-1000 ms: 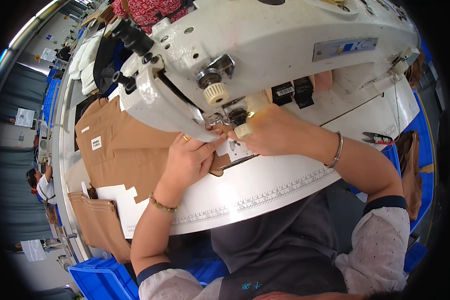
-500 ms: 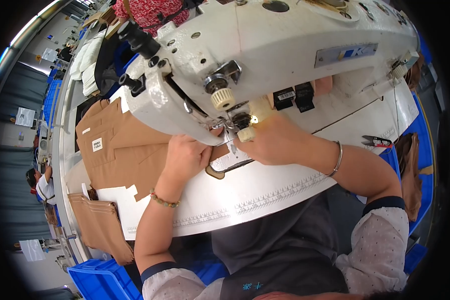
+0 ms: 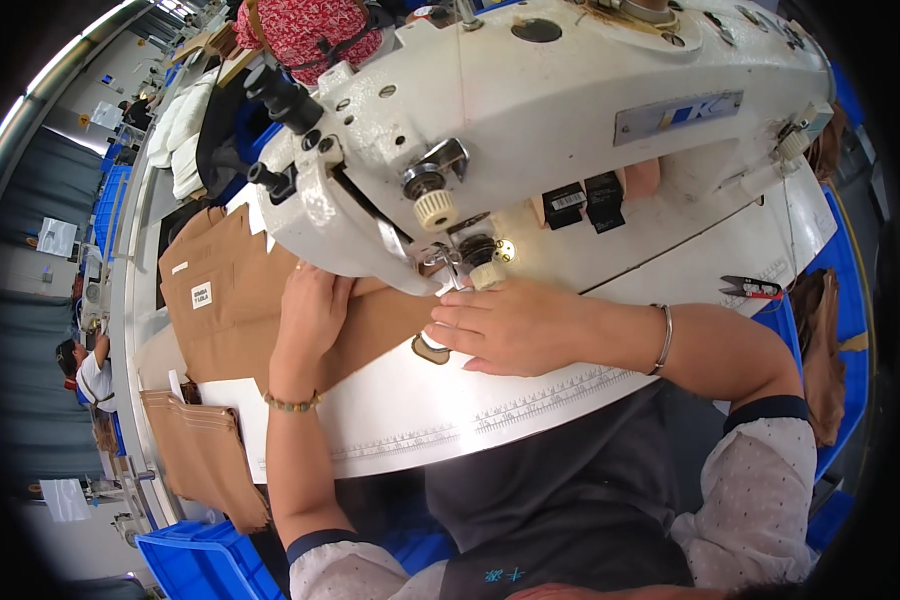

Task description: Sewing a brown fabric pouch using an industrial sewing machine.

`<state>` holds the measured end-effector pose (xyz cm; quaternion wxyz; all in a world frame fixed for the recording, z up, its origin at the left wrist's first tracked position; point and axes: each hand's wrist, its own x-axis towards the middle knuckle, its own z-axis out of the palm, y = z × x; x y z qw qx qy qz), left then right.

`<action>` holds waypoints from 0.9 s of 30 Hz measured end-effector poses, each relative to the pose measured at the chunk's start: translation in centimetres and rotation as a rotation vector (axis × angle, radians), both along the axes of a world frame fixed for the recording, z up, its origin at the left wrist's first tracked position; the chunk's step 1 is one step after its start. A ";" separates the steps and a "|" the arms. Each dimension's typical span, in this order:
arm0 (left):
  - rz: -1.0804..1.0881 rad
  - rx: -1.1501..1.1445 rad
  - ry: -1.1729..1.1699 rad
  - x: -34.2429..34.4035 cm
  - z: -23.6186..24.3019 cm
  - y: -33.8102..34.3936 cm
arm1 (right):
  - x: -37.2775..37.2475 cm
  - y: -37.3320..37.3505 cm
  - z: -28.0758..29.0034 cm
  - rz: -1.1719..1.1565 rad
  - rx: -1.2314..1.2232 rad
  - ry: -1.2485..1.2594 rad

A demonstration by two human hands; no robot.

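A white industrial sewing machine [image 3: 560, 90] spans the top of the view, its needle and presser foot [image 3: 452, 272] low at its left end. Brown cut fabric [image 3: 260, 290] with a small white label [image 3: 202, 294] lies left of the needle, one edge reaching the presser foot. On that fabric my left hand [image 3: 312, 308] is closed, fingers curled on the cloth and thumb alongside. Just in front of the needle my right hand [image 3: 515, 325] lies flat, fingers stretched leftward near the fabric's end. What is under its palm is hidden.
Red-handled thread snips [image 3: 752, 287] lie on the right of the white table [image 3: 410, 430], which has a printed ruler along its front. Black labels [image 3: 603, 203] sit behind. Another brown piece [image 3: 205, 450] hangs at the left edge, above a blue crate [image 3: 210, 562]. A person in red [image 3: 310, 35] is beyond.
My left hand has moved left, away from the needle, and the brown fabric has shifted with it. My right hand went from pinching by the needle to lying flat, nearer me.
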<state>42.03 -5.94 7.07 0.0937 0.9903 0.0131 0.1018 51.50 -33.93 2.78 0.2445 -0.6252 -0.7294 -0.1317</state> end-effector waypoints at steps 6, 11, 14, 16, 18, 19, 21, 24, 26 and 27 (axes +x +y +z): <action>0.295 0.153 0.162 -6.4 2.7 -5.7 | -0.5 -0.6 1.0 -0.013 -0.257 0.013; 0.466 0.002 0.368 -8.5 2.9 -6.2 | -1.7 0.0 -0.8 0.067 0.103 -0.024; 0.348 -0.312 0.503 -8.7 5.9 -7.2 | -1.6 -0.1 -0.6 0.053 0.041 -0.036; 0.152 -0.704 0.544 -8.8 6.4 -7.8 | -1.3 -0.4 -0.7 0.049 0.031 -0.028; -0.105 -1.114 0.605 -8.2 7.0 -8.8 | -1.2 -0.4 -0.8 0.062 -0.003 -0.016; -0.105 -1.112 0.605 -7.5 6.7 -9.3 | -1.2 -0.4 -0.8 0.062 -0.001 -0.016; -0.035 -0.733 0.391 -6.2 5.5 -9.6 | -1.1 -0.4 -0.7 0.084 0.043 0.000; -0.047 -0.523 0.116 -3.7 1.6 -8.9 | -0.8 -0.2 -1.4 0.073 0.073 -0.094; -0.044 -0.461 0.003 -2.7 0.6 -9.4 | -0.7 -0.7 -1.3 0.067 0.075 -0.088; -0.033 -0.396 0.011 -2.5 0.3 -9.7 | -0.7 -0.9 -1.0 0.065 0.080 -0.085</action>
